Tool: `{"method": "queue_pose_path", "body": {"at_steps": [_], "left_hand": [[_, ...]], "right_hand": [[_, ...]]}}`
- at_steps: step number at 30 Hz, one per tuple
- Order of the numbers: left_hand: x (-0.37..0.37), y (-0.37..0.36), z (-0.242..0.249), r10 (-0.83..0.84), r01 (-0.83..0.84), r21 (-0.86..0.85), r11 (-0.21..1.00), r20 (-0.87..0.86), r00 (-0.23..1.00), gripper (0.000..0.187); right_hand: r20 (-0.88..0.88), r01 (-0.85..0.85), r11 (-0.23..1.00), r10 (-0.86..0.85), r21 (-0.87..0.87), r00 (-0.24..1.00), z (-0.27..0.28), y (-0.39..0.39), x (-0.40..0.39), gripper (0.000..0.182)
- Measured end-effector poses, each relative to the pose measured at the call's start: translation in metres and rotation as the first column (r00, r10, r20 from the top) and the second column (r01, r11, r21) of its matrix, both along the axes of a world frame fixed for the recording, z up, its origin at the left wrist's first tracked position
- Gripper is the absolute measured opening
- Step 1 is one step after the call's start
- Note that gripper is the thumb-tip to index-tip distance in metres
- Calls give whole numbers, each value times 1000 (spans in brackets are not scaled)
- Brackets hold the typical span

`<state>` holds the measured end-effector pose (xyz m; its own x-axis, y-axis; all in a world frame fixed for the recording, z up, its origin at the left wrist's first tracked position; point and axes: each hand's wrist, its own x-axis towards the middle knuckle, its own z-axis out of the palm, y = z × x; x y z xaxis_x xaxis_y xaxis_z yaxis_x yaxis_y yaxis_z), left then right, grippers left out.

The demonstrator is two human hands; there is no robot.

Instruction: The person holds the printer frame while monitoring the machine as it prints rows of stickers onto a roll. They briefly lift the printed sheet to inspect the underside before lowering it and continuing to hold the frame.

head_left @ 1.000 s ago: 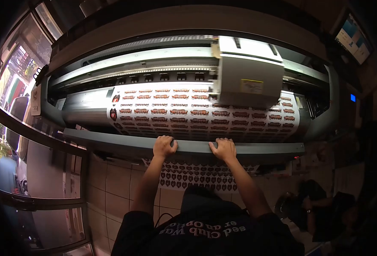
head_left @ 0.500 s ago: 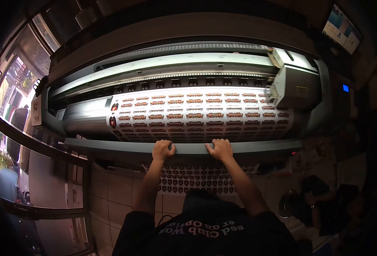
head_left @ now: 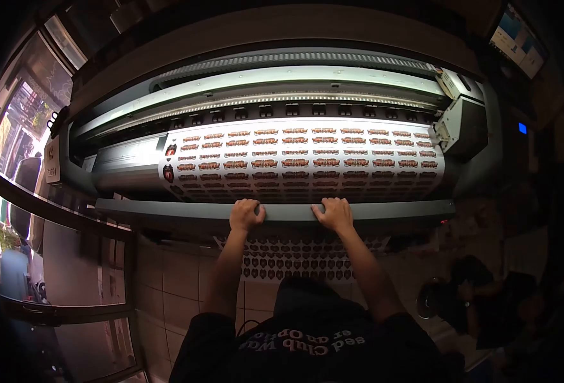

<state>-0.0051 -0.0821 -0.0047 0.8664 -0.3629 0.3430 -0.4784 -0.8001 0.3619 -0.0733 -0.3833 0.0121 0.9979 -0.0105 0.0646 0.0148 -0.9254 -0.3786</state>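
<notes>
A wide-format printer stands in front of me, with a long grey front bar [head_left: 288,212] along its near side. My left hand [head_left: 247,214] is closed over this bar, left of its middle. To the right, my right hand [head_left: 335,213] grips the same bar, its thumb pointing inward. Just beyond both hands lies the printed sheet [head_left: 282,145], white with rows of small red-brown designs. The print carriage [head_left: 464,124] is at the right end of the rail. Below the bar, more of the printed sheet [head_left: 295,262] hangs, showing rows of dark red shapes.
A lit monitor [head_left: 517,41] is at the upper right, and a small blue display [head_left: 523,127] glows below it. Glass doors [head_left: 81,268] line the left side. Another person [head_left: 486,300] sits in the dark at the lower right. The floor [head_left: 173,281] is tiled.
The print carriage has moved right along its rail. Both hands stay on the bar, and the whole view has shifted slightly.
</notes>
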Motion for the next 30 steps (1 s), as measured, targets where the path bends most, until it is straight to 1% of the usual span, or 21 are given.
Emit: {"method": "queue_pose_path", "body": {"at_steps": [7,9,10,12,15,17,19,21,24,26,29,30], "left_hand": [[-1,0,3,13,-12,18,1000,-35,999,24],[0,0,3,9,-9,19,1000,-31,999,24],[-1,0,3,13,-12,25,1000,-28,1000,24],[-1,0,4,9,-8,31,999,-23,1000,24],[0,-1,4,20,-19,39,999,-35,999,24],[-1,-2,2,14,-14,-17,1000,31,999,25],[0,-1,-1,13,-12,-16,1000,46,999,25],[0,-1,-2,8,-7,-17,1000,59,998,25],[0,-1,-2,16,-16,-5,1000,47,999,27],[1,0,-2,9,-10,52,999,25,1000,29],[0,-1,0,23,-23,49,999,13,1000,31],[1,-1,-1,26,-27,46,999,19,999,31]], "right_hand": [[-45,4,1000,-4,-4,999,4,1,-1,49],[30,9,1000,-10,17,999,2,1,0,46],[32,13,1000,-14,19,999,3,2,0,46],[-33,-1,1000,1,4,999,3,1,1,48],[-28,12,1000,-12,13,1000,4,1,0,49],[-33,18,1000,-18,15,999,4,1,0,49],[-40,24,1000,-23,17,999,7,3,0,50],[-90,38,999,-36,25,995,10,2,-1,51],[-30,47,998,-46,41,999,12,3,-2,52],[-40,46,998,-44,45,998,13,3,-2,53],[-99,39,998,-34,49,994,16,2,-1,54],[-92,35,998,-31,46,995,15,2,0,54]]}}
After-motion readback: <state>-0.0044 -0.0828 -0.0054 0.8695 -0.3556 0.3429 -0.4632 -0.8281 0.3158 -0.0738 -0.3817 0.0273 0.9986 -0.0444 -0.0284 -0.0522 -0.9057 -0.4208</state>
